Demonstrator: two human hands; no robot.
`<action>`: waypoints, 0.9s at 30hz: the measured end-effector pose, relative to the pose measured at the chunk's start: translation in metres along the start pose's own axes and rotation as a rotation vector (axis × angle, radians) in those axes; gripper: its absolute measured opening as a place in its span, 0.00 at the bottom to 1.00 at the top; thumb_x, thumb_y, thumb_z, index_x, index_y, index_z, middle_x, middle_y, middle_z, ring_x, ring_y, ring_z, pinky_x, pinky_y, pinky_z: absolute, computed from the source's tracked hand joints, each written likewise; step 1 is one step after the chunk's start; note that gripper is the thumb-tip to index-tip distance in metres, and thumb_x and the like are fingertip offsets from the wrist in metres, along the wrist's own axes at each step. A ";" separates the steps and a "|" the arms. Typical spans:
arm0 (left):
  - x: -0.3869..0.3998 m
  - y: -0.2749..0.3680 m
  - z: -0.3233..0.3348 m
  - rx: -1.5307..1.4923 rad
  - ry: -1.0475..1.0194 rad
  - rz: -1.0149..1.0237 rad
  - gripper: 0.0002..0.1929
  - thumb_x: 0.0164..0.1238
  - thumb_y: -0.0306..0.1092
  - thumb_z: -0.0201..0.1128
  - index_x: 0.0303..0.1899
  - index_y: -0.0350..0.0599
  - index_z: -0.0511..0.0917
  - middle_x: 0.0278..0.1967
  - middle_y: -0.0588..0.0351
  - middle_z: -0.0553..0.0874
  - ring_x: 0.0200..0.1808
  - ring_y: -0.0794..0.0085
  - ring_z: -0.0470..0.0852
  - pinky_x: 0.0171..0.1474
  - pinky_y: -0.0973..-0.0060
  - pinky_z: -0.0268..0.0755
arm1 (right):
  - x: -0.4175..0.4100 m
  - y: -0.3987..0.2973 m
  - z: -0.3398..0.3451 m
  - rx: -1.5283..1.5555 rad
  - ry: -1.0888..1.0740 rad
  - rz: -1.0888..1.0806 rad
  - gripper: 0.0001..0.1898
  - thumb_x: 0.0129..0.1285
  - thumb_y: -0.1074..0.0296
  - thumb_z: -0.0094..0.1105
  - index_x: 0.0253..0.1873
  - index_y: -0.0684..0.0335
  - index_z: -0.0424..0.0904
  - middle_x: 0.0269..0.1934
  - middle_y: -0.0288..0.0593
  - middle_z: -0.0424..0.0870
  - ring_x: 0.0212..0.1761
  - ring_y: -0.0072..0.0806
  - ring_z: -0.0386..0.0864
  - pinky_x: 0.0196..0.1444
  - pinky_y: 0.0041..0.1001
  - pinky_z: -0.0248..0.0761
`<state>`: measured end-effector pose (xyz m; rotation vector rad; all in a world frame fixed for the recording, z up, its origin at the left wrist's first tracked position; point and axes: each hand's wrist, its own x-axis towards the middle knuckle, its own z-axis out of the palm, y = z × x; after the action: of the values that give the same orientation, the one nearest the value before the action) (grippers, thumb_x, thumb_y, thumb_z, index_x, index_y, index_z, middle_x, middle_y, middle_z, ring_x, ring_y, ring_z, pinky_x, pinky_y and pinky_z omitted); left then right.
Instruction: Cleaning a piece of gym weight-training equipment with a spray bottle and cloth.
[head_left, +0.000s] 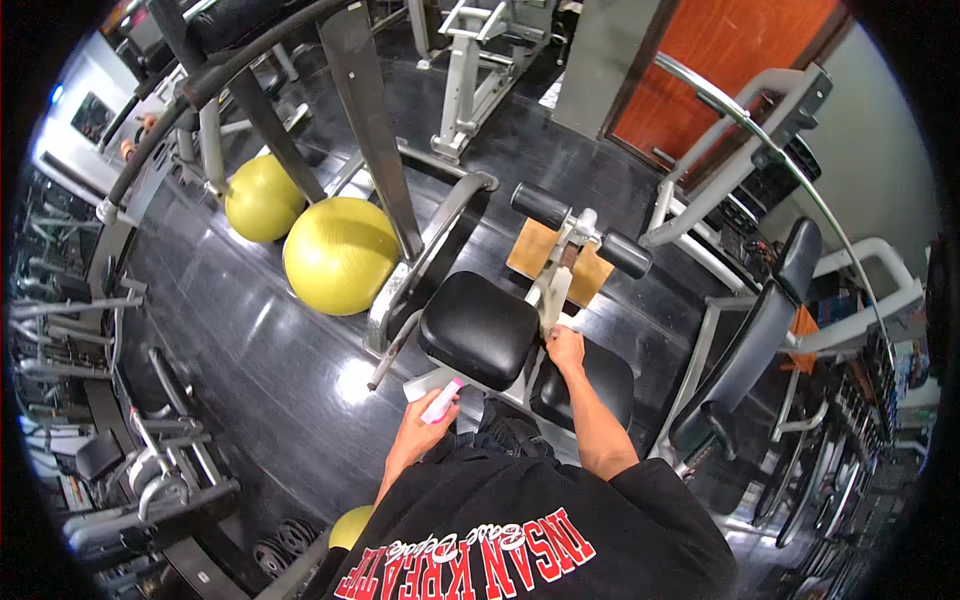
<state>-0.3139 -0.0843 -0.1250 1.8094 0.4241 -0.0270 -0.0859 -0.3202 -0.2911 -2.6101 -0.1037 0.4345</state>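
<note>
My left hand (427, 429) is wrapped around a small white bottle with a pink top (444, 400), held left of the near end of a padded exercise bench. My right hand (567, 349) has its fingers curled at the lower end of the bench's pale metal post (553, 300). Whether anything is inside those fingers is hidden. A black padded seat (478, 328) lies between my hands, and a second black pad (592, 386) is partly under my right forearm. Beyond, two black foam rollers (541, 206) (627, 253) sit on a crossbar at the post's far end.
Two yellow exercise balls (341, 255) (265, 198) rest by a metal frame (442, 225) at left. A wooden board (531, 251) lies beneath the rollers. At right stand a black backrest (739, 360) and a curved chrome bar (787, 165). Weight plates (285, 544) lie lower left.
</note>
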 end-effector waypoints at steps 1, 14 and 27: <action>-0.002 -0.001 -0.004 0.006 -0.001 0.023 0.12 0.64 0.31 0.68 0.47 0.40 0.82 0.33 0.54 0.86 0.34 0.75 0.83 0.41 0.76 0.75 | -0.013 0.001 0.009 -0.230 0.047 -0.112 0.11 0.58 0.64 0.61 0.45 0.58 0.84 0.48 0.47 0.86 0.60 0.42 0.78 0.68 0.50 0.61; -0.074 -0.061 -0.095 0.067 -0.083 -0.010 0.11 0.64 0.32 0.67 0.45 0.38 0.82 0.35 0.49 0.88 0.38 0.69 0.87 0.44 0.73 0.76 | -0.102 -0.033 0.002 -0.512 -0.039 -0.315 0.12 0.55 0.73 0.59 0.42 0.54 0.88 0.39 0.42 0.88 0.58 0.37 0.79 0.72 0.68 0.33; -0.079 -0.066 -0.112 -0.030 -0.190 0.163 0.10 0.64 0.31 0.67 0.45 0.40 0.82 0.28 0.55 0.84 0.30 0.77 0.80 0.36 0.75 0.73 | -0.169 -0.061 -0.027 -0.409 -0.203 -0.322 0.16 0.59 0.74 0.58 0.50 0.51 0.86 0.43 0.41 0.88 0.56 0.33 0.80 0.77 0.49 0.46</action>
<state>-0.4297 0.0133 -0.1358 1.7883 0.1410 -0.0777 -0.2364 -0.3045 -0.1915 -2.8578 -0.7400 0.6109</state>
